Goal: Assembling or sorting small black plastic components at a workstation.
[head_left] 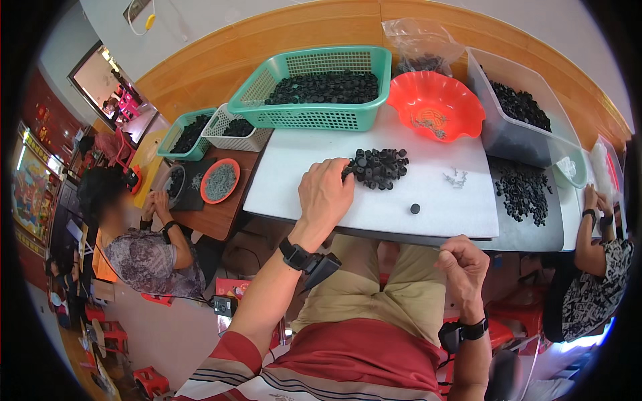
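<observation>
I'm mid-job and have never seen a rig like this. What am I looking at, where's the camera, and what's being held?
There is no machine: these are a person's bare hands, the left hand and right hand. The single picture comes from a wide fisheye camera on that person's head, looking down, so straight edges bend.

On the white sheet lie a pile of small black pieces, one separate black piece and a few small pale pieces. Behind stand a green basket and a red bowl.

The left fingers touch the pile's edge; the right hand is curled by the sheet's near edge. I can't tell whether either holds anything.
</observation>
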The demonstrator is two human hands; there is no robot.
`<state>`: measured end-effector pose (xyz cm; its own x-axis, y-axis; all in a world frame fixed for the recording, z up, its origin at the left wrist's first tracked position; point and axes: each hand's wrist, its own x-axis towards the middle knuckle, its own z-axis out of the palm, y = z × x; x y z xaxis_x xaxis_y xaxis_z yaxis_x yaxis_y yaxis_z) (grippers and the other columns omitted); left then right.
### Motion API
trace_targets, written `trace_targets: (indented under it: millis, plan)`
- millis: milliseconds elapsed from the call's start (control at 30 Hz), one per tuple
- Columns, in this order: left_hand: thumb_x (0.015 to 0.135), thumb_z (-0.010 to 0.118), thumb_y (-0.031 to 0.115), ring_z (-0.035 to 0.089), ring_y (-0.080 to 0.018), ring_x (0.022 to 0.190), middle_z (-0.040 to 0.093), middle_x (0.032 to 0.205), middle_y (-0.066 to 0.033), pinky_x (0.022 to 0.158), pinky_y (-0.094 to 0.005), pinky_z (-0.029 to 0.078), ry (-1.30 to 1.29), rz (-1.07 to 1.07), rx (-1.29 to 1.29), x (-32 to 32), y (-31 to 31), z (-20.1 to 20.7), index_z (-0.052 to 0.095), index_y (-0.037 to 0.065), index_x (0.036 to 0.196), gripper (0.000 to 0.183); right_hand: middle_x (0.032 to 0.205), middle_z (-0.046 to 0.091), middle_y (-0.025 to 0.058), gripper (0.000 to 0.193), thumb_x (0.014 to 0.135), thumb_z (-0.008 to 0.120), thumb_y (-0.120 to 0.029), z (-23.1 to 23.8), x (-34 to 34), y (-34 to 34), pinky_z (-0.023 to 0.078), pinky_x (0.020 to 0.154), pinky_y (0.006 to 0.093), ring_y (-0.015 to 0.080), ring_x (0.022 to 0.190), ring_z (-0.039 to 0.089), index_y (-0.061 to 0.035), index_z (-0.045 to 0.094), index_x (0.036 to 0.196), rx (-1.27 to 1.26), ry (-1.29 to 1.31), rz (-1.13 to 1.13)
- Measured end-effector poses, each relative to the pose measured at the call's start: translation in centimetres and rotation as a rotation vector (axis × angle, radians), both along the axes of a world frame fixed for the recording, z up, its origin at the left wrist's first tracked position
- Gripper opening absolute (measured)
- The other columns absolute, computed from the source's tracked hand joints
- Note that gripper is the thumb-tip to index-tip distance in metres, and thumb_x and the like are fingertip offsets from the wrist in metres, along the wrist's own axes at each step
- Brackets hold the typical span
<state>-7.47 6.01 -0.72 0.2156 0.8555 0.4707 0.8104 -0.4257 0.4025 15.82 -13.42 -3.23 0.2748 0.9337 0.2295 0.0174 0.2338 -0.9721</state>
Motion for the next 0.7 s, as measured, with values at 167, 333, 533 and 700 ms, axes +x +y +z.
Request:
trace_targets:
  millis: [167, 333, 533, 700]
  plan:
    - [0.084, 0.073, 0.013, 0.067, -0.0303, 0.095, 0.074, 0.102, -0.0098, 0.082, -0.0403, 0.053, -0.072, -0.016, -0.053, -0.2, 0.2, -0.1, 0.072, 0.005, 0.102, 0.02, 0.09, 0.063, 0.0039, 0.009, 0.093, 0.073, -0.005, -0.3, -0.2, 0.1, 0.047, 0.067, 0.022, 0.0084, 0.075, 0.058, 0.0024, 0.069, 0.095, -0.009, 0.026, 0.018]
    - [0.083, 0.074, 0.01, 0.067, -0.0301, 0.093, 0.073, 0.099, -0.0094, 0.081, -0.0389, 0.053, -0.168, -0.098, 0.047, -0.5, -0.2, -0.3, 0.072, 0.004, 0.099, 0.017, 0.089, 0.063, 0.0039, 0.009, 0.093, 0.073, -0.006, 0.0, -0.2, 0.2, 0.046, 0.065, 0.0221, 0.0081, 0.074, 0.058, 0.0023, 0.069, 0.095, -0.022, 0.009, 0.025]
    - [0.083, 0.074, 0.005, 0.069, -0.0289, 0.091, 0.073, 0.098, -0.0109, 0.08, -0.0366, 0.055, -0.257, -0.202, 0.182, -0.8, -1.2, 0.1, 0.073, 0.003, 0.099, 0.016, 0.089, 0.063, 0.0044, 0.007, 0.093, 0.072, -0.004, 0.4, -0.3, 0.4, 0.046, 0.065, 0.0222, 0.0085, 0.073, 0.058, 0.0025, 0.069, 0.095, -0.021, 0.018, 0.024]
    - [0.085, 0.074, 0.003, 0.071, -0.0271, 0.089, 0.072, 0.097, -0.0127, 0.078, -0.0332, 0.056, -0.334, -0.299, 0.182, -0.7, -2.9, 0.4, 0.074, 0.002, 0.1, 0.015, 0.09, 0.064, 0.0048, 0.005, 0.093, 0.07, -0.002, 1.1, -0.5, 0.7, 0.047, 0.065, 0.0219, 0.0084, 0.073, 0.059, 0.0026, 0.069, 0.096, -0.025, 0.009, 0.023]
